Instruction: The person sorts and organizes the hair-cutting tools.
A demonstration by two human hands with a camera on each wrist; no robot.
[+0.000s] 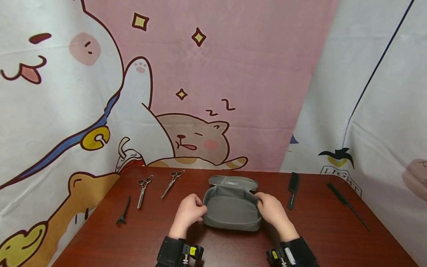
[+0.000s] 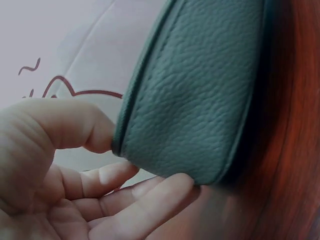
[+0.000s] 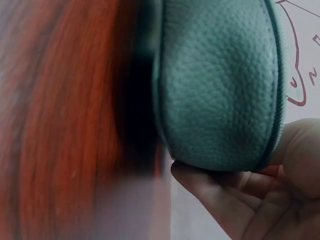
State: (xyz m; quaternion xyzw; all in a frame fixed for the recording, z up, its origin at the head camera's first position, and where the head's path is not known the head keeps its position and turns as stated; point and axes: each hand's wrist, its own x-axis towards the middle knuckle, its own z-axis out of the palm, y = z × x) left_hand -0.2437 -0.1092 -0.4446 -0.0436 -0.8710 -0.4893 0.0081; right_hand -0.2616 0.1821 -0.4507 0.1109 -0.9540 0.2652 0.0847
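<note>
A grey-green zippered case (image 1: 231,224) with a pebbled, stitched surface is near the middle of the table, its lid (image 1: 233,181) folded back on the far side. My left hand (image 1: 189,212) pinches its left side, thumb at the zipped rim and fingers against the outer wall, as the left wrist view shows. On the opposite side my right hand (image 1: 272,211) grips the right wall, with its thumb by the rim in the right wrist view. The grey interior of the case faces up between both hands.
Left of the case lie a dark hair clip (image 1: 123,212), thinning scissors (image 1: 142,191) and another pair of scissors (image 1: 172,183). To its right are a wide black comb (image 1: 293,189) and a tail comb (image 1: 347,204). A printed cloth (image 1: 267,74) hangs behind the table (image 1: 100,244).
</note>
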